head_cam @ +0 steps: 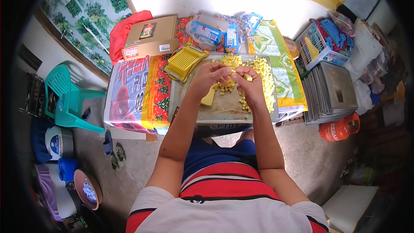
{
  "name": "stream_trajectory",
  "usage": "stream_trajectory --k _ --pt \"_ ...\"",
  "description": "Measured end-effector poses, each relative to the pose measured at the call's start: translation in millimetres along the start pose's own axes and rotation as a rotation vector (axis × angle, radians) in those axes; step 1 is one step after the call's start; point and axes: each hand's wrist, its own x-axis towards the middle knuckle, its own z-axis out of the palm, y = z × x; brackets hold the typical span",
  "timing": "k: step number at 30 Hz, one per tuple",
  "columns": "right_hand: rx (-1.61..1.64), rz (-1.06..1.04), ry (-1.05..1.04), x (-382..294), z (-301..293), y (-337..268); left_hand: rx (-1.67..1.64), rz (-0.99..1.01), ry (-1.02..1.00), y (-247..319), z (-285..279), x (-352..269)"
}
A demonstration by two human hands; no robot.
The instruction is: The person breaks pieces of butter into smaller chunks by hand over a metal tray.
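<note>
Both of my hands are close together above a metal tray (226, 115) on the table. My left hand (212, 76) pinches a small pale-yellow piece (233, 71) between thumb and fingers, and my right hand (249, 82) has its fingertips at the same piece. A thicker yellow block (248, 77) rests in my right hand's fingers. Small yellow cubes (267, 81) are heaped at the tray's right side and behind my hands. A larger yellow slab (208, 97) lies flat below my left hand. To the left, a yellow ribbed plastic tray (186, 60) leans over the metal tray's corner.
Behind the tray are blue packets (231, 37) and clear plastic bags. A cardboard box (152, 35) sits at the table's back left. Right of the table stand stacked metal trays (333, 90), a laundry basket (323, 47) and a red gas cylinder (339, 128); a green plastic chair (69, 100) stands left.
</note>
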Motion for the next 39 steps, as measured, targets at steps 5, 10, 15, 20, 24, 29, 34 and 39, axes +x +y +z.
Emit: stream_trajectory --k 5,10,15,20,24,29,34,39 --pt "0.015 -0.031 -0.028 -5 3 -9 0.018 0.053 -0.001 6 3 -4" --pt "0.098 0.005 -0.032 -7 4 -15 0.051 0.076 0.012 11 5 -8" --pt "0.136 0.057 -0.082 -6 1 -16 -0.201 0.044 0.063 6 6 -9" --pt "0.203 0.105 -0.122 -5 -1 -16 -0.45 0.015 0.057 0 3 -9" --pt "0.216 0.103 -0.163 -6 -3 -19 -0.531 0.03 0.031 -4 0 -11" --pt "0.163 0.055 -0.136 -8 0 -21 -0.573 0.02 0.008 -2 2 -13" --pt "0.112 0.03 -0.137 -2 0 -15 -0.603 0.019 -0.002 -4 2 -13" --pt "-0.239 0.083 0.03 23 2 -1 -0.248 -0.005 0.231 -8 -12 -1"
